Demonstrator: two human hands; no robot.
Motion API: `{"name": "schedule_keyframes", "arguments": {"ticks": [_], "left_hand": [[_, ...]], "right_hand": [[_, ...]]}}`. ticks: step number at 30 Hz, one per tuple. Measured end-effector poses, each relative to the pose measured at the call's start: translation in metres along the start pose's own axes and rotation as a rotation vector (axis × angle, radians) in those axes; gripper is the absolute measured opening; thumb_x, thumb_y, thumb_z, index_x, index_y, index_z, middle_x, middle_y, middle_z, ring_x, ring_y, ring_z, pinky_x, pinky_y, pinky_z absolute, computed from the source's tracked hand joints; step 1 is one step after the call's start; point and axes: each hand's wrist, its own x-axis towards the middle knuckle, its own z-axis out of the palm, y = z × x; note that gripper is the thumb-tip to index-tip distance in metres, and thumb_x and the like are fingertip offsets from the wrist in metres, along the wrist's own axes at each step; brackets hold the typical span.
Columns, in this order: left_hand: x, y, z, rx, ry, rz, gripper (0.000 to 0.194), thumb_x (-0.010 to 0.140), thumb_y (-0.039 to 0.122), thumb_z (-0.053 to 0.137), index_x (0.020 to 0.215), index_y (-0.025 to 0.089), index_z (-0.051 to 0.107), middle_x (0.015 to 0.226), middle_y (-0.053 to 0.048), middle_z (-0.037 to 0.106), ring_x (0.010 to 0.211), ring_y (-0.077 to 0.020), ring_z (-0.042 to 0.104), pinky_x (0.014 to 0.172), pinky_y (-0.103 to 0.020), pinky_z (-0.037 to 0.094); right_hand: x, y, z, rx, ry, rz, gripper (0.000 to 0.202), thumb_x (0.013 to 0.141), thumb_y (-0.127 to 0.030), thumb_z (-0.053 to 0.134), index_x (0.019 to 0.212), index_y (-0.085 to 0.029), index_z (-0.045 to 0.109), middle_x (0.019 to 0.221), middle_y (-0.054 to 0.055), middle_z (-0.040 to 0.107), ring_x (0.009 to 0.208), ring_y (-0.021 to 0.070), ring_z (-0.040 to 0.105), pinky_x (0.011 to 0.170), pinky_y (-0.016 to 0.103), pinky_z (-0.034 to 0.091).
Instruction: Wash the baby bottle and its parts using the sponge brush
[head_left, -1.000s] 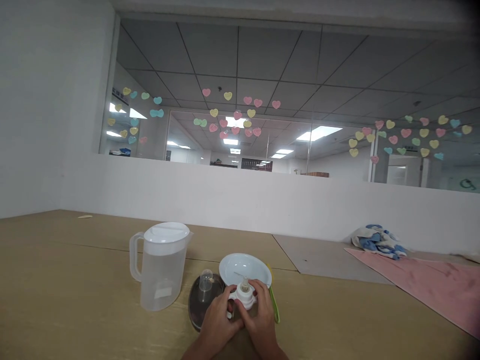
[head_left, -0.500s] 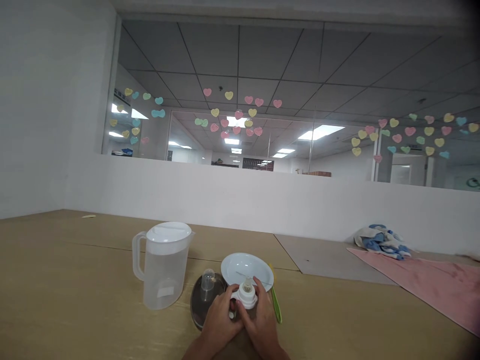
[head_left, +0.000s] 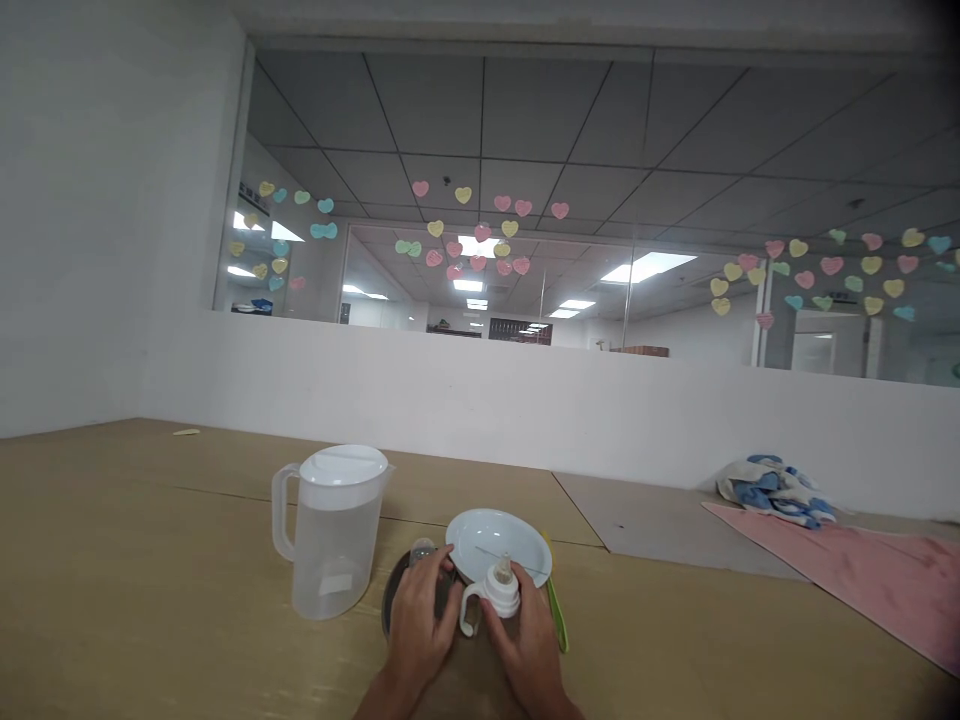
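A white bottle top (head_left: pixel 502 588) with a clear teat and a curved white handle is held in my right hand (head_left: pixel 529 640), thumb on one side and fingers on the other. My left hand (head_left: pixel 422 620) is apart from it, thumb and fingers spread, over the dark oval tray (head_left: pixel 390 592). Behind the fingers of that hand, a clear cap (head_left: pixel 422 549) shows only at its top. Just beyond the bottle top lies a white bowl (head_left: pixel 480 530) with a thin stick in it. A green-handled brush (head_left: pixel 557 615) rests beside the bowl.
A clear pitcher (head_left: pixel 337 540) with a white lid stands left of the tray. Farther right are a grey mat (head_left: pixel 660 530), a pink cloth (head_left: pixel 862 565) and a crumpled blue-and-white cloth (head_left: pixel 772 490). A white wall (head_left: pixel 450 400) rises behind the table.
My left hand has let go of the bottle top and moved left over the tray, partly covering the clear cap. The handle now shows fully. The view has shifted slightly.
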Motion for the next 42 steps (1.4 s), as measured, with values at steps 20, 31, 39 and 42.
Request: {"name": "schedule_keyframes", "arguments": {"ticks": [20,31,39,42], "left_hand": [[0.003,-0.016,0.008,0.450,-0.203,-0.260,0.041,0.079,0.019,0.042,0.118,0.010,0.052,0.121,-0.016,0.051,0.114,-0.0286,0.044,0.097,-0.040,0.032],[-0.001,-0.012,0.012,-0.177,0.435,-0.033,0.019,0.087,0.036,0.044,0.095,0.019,0.043,0.110,-0.013,0.056,0.105,-0.0229,0.055,0.084,-0.039,0.047],[-0.013,-0.007,0.026,-0.229,0.449,0.210,0.022,0.086,0.033,0.047,0.098,0.015,0.051,0.110,-0.019,0.059,0.108,-0.0268,0.055,0.077,-0.041,0.051],[-0.014,-0.005,0.027,-0.206,0.473,0.247,0.018,0.086,0.032,0.048,0.096,0.017,0.049,0.114,-0.018,0.058,0.108,-0.0271,0.055,0.079,-0.043,0.051]], "right_hand": [[0.004,-0.005,-0.005,-0.087,0.021,-0.105,0.043,0.082,-0.041,0.055,0.117,-0.017,0.048,0.107,0.009,0.064,0.096,0.0241,0.061,0.078,0.035,0.051],[0.004,-0.009,-0.008,-0.099,0.026,-0.184,0.045,0.080,-0.039,0.059,0.118,-0.017,0.049,0.106,0.010,0.064,0.094,0.0241,0.062,0.076,0.034,0.051],[0.009,-0.024,-0.012,-0.056,0.037,-0.423,0.053,0.079,-0.036,0.059,0.124,-0.014,0.043,0.100,0.012,0.065,0.087,0.0241,0.062,0.073,0.035,0.050],[0.008,-0.027,-0.012,-0.056,-0.012,-0.454,0.058,0.079,-0.036,0.058,0.130,-0.016,0.038,0.098,0.012,0.064,0.083,0.0243,0.061,0.071,0.037,0.049]]}}
